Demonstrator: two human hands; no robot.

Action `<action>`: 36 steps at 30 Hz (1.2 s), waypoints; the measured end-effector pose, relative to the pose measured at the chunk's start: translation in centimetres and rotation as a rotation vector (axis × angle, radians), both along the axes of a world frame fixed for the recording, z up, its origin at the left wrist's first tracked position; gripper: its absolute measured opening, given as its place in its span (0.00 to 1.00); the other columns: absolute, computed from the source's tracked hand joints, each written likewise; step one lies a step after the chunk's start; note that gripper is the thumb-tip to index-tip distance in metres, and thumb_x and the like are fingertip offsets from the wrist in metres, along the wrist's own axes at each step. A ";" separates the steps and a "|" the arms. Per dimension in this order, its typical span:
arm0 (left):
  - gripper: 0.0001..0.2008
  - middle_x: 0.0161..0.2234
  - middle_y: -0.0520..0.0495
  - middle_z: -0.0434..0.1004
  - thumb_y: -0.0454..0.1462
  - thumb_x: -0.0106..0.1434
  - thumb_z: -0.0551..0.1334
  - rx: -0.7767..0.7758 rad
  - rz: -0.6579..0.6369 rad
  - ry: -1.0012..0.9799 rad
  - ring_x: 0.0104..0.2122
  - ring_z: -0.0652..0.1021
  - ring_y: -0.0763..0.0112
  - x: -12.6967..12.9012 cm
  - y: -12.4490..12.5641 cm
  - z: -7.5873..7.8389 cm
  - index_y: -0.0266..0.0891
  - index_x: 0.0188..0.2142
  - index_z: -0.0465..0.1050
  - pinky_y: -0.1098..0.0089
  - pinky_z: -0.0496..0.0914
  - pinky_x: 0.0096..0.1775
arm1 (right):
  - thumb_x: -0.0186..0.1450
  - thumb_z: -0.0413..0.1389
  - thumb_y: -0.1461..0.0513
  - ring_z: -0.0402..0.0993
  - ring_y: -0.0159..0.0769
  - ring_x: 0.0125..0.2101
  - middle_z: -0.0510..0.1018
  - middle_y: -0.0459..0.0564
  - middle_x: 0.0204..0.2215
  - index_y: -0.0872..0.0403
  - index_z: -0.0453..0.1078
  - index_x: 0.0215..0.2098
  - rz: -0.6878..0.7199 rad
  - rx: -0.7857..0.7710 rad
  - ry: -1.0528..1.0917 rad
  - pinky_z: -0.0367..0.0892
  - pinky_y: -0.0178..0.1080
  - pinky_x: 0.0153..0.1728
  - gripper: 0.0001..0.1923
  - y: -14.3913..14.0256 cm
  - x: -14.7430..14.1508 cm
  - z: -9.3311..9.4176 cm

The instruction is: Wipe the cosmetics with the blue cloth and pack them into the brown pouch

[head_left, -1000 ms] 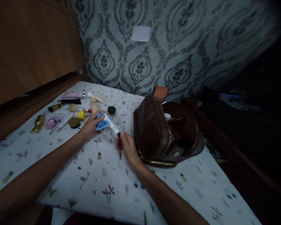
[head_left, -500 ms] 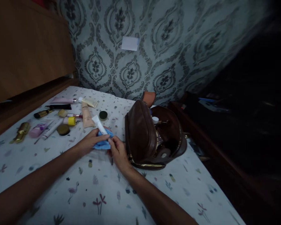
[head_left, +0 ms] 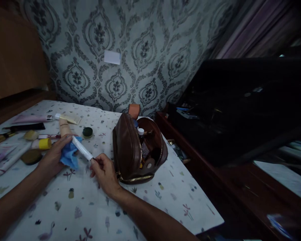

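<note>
My left hand (head_left: 54, 157) grips a crumpled blue cloth (head_left: 69, 156) pressed against the upper end of a slim white tube (head_left: 82, 148). My right hand (head_left: 104, 170) pinches the tube's dark cap end between thumb and fingers. Both hands hover just above the patterned white sheet (head_left: 110, 207). Right of my right hand stands a brown leather pouch (head_left: 130, 150), unzipped, with small bottles and items visible inside.
Several cosmetics lie at the left: a pink tube (head_left: 31, 118), a beige tube (head_left: 64, 127), a yellow-capped stick (head_left: 42, 144), a dark green jar (head_left: 87, 132), a brown compact (head_left: 30, 156). A dark wooden ledge (head_left: 190, 154) and black furniture border the right. Patterned wallpaper stands behind.
The view has swung right, so everything sits further left in frame. My hands turned the white tube, wiping it with the blue cloth; the right hand keeps hold of the cap end.
</note>
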State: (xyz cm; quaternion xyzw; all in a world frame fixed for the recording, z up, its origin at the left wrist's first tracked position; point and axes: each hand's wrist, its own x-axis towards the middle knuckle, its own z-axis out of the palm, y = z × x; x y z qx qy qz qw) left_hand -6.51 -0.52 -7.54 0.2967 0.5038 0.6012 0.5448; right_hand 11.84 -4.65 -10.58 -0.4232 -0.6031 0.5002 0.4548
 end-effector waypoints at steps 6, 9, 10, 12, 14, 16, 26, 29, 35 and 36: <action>0.13 0.25 0.55 0.75 0.44 0.51 0.71 0.071 -0.023 -0.023 0.22 0.71 0.74 -0.1 -0.2 -0.2 0.43 0.34 0.77 0.77 0.67 0.18 | 0.60 0.58 0.54 0.69 0.28 0.20 0.69 0.40 0.22 0.51 0.60 0.30 -0.045 0.002 0.109 0.61 0.30 0.22 0.12 0.3 -0.3 -0.2; 0.14 0.26 0.54 0.75 0.42 0.49 0.71 0.060 -0.038 0.000 0.20 0.70 0.75 0.0 -0.2 0.2 0.43 0.36 0.77 0.77 0.66 0.17 | 0.60 0.58 0.55 0.67 0.28 0.21 0.68 0.40 0.23 0.51 0.62 0.31 -0.100 0.060 0.115 0.61 0.31 0.23 0.11 0.2 -0.2 0.3; 0.14 0.27 0.54 0.76 0.40 0.48 0.71 0.044 -0.036 -0.004 0.21 0.71 0.74 0.1 -0.2 0.2 0.42 0.36 0.77 0.77 0.67 0.18 | 0.60 0.58 0.56 0.66 0.29 0.22 0.68 0.40 0.23 0.51 0.63 0.31 -0.125 0.099 0.093 0.62 0.32 0.24 0.10 0.1 -0.1 0.6; 0.15 0.27 0.53 0.77 0.37 0.48 0.71 0.006 -0.031 -0.008 0.22 0.73 0.74 0.2 -0.2 0.3 0.41 0.37 0.77 0.77 0.69 0.20 | 0.61 0.58 0.57 0.65 0.29 0.24 0.68 0.41 0.24 0.51 0.65 0.32 -0.165 0.200 0.020 0.62 0.32 0.26 0.08 -0.1 0.2 1.2; 0.16 0.27 0.53 0.77 0.35 0.48 0.71 -0.027 -0.040 0.013 0.21 0.73 0.75 0.3 -0.2 0.1 0.40 0.38 0.77 0.78 0.69 0.20 | 0.63 0.57 0.59 0.66 0.30 0.26 0.69 0.42 0.25 0.52 0.66 0.34 -0.176 0.308 -0.054 0.64 0.33 0.28 0.06 -0.3 0.6 1.9; 0.17 0.26 0.53 0.76 0.35 0.48 0.72 -0.037 -0.060 0.048 0.20 0.73 0.75 0.3 -0.2 -0.2 0.40 0.39 0.76 0.78 0.69 0.19 | 0.64 0.56 0.59 0.67 0.31 0.27 0.70 0.43 0.28 0.52 0.67 0.35 -0.163 0.407 -0.114 0.66 0.34 0.30 0.04 -0.4 0.9 2.2; 0.20 0.26 0.51 0.75 0.48 0.44 0.73 0.186 -0.090 0.435 0.25 0.73 0.70 0.5 -0.3 -1.0 0.38 0.33 0.77 0.76 0.68 0.25 | 0.71 0.50 0.60 0.72 0.33 0.30 0.74 0.50 0.33 0.52 0.68 0.41 -0.098 0.822 -0.531 0.68 0.35 0.32 0.07 -0.3 1.9 2.7; 0.18 0.27 0.50 0.75 0.50 0.47 0.71 0.262 -0.115 0.597 0.28 0.74 0.68 0.6 -0.4 -1.0 0.40 0.30 0.77 0.75 0.68 0.28 | 0.73 0.47 0.60 0.73 0.34 0.29 0.75 0.51 0.32 0.53 0.69 0.39 -0.091 0.948 -0.695 0.67 0.36 0.30 0.10 -0.3 2.4 3.9; 0.18 0.26 0.50 0.75 0.52 0.51 0.69 0.256 -0.193 0.697 0.26 0.73 0.66 0.7 -0.6 -1.5 0.42 0.31 0.77 0.73 0.68 0.26 | 0.73 0.46 0.62 0.75 0.35 0.33 0.76 0.51 0.33 0.54 0.69 0.41 -0.062 1.006 -0.806 0.67 0.35 0.31 0.11 -0.1 4.0 6.8; 0.18 0.25 0.51 0.74 0.53 0.51 0.69 0.239 -0.197 0.692 0.24 0.72 0.66 0.7 -0.6 -1.5 0.42 0.31 0.76 0.73 0.67 0.24 | 0.73 0.46 0.62 0.75 0.35 0.34 0.76 0.51 0.34 0.54 0.69 0.41 -0.051 0.994 -0.809 0.67 0.35 0.31 0.10 -0.2 4.4 7.3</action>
